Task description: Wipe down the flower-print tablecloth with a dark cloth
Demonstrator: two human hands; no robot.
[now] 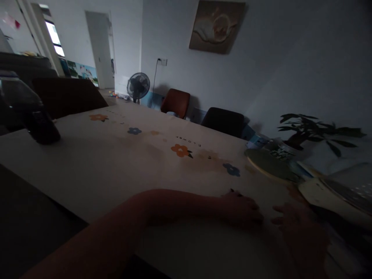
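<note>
Dim room, floral tablecloth, left hand and right hand resting flat, released, plates and plant near.

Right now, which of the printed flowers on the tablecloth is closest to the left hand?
The blue flower, just beyond the left hand. The orange flower lies farther up the tablecloth, and the other blue and orange ones farther still.

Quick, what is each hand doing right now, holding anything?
Left hand: resting knuckles-up on the tablecloth; too dark to tell any hold.
Right hand: fingers spread open, holding nothing visible.
</note>
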